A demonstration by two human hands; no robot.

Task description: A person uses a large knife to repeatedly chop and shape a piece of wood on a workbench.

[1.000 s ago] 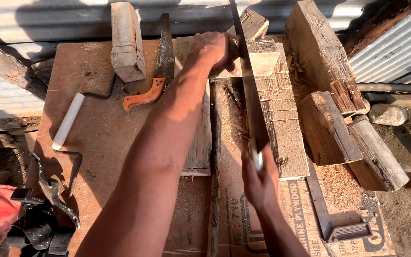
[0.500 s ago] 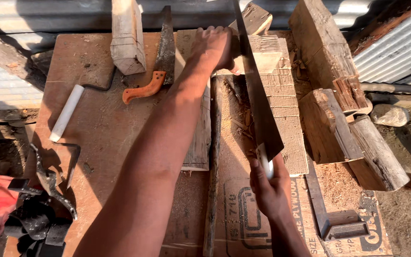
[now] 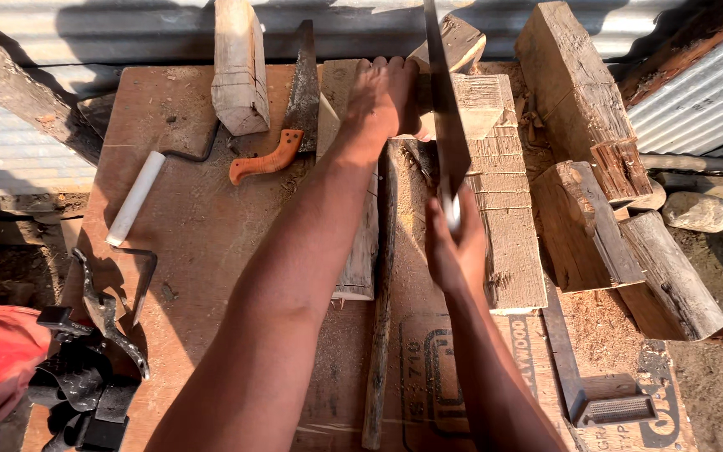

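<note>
Sawing stage: the saw (image 3: pixel 448 125) is gripped by the right hand (image 3: pixel 455 247); the notched timber (image 3: pixel 499 192) is steadied under the closed left hand (image 3: pixel 385 99). A straight, aligned stroke is judged necessary.

Long handsaw (image 3: pixel 445 125), blade on edge, running away over the wood, pale notched timber block (image 3: pixel 495 184), lying lengthwise on the table (image 3: pixel 194 234), cross-cuts along its top
</note>
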